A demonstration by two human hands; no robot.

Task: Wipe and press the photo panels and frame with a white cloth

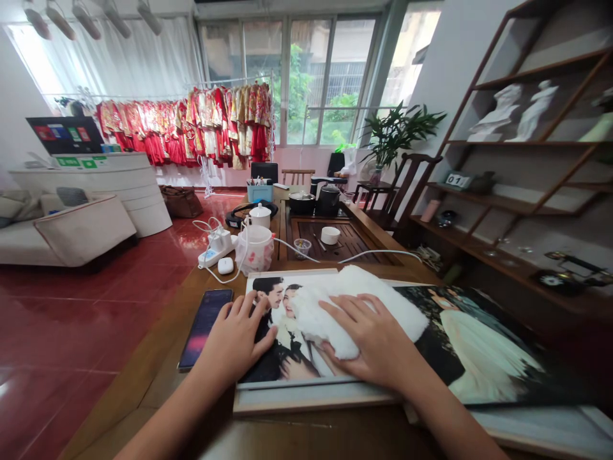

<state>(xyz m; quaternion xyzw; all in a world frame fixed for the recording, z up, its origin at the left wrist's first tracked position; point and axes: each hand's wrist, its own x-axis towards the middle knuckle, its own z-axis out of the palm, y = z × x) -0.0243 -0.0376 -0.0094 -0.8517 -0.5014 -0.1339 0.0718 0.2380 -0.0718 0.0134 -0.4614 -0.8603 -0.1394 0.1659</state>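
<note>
My left hand (242,332) lies with spread fingers on the left edge of a wedding photo panel (299,358), which shows a couple close together. Under my right hand (371,338) is a fluffy white cloth (357,281); the fingers rest over it and the thumb is at its near edge. The cloth covers the right part of the couple photo. To the right lies a second, darker photo panel (493,351) with a pale gown in it. Both panels lie flat on the wooden table (158,377).
A phone (205,329) lies left of my left hand. Beyond the panels are a power strip (216,248), a white earbud case (225,266), a plastic-wrapped tub (256,249) and a tea tray (306,233) with a small white cup (330,236). A white cable (378,250) crosses behind.
</note>
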